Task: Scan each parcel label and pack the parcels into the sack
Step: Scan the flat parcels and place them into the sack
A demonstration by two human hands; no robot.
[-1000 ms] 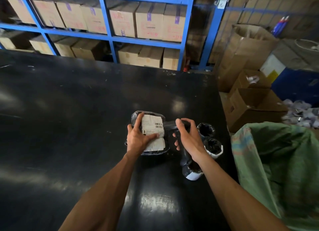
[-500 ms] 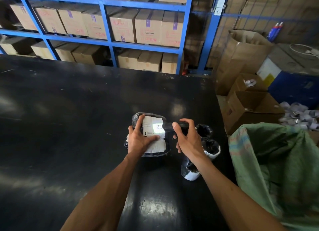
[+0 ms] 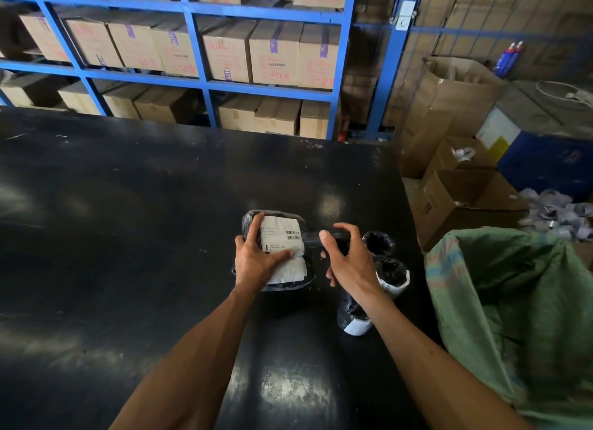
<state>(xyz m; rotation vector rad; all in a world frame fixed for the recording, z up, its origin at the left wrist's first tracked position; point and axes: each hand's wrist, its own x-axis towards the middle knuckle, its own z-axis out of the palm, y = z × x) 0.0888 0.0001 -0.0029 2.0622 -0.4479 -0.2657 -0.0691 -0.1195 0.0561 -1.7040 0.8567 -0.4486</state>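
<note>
A black plastic-wrapped parcel (image 3: 306, 280) with a white barcode label (image 3: 282, 237) rests on the black table (image 3: 128, 221). My left hand (image 3: 256, 259) grips its left side, thumb across the label. My right hand (image 3: 348, 259) is closed round a black handheld scanner (image 3: 316, 237) whose head points at the label. Three more black-wrapped parcels sit by my right wrist: one (image 3: 378, 243) behind, one (image 3: 393, 275) beside, one (image 3: 354, 317) partly under the forearm. The green woven sack (image 3: 513, 301) gapes open at the table's right edge.
Blue shelving (image 3: 199, 83) full of cardboard boxes runs behind the table. Open cartons (image 3: 465, 201) stand on the floor to the right, beyond the sack, with a heap of crumpled grey wrapping (image 3: 558, 211) and a blue container (image 3: 545, 163).
The bright scan light on the label half a second ago has gone out. Both hands keep their hold; the view has tilted slightly downward.
</note>
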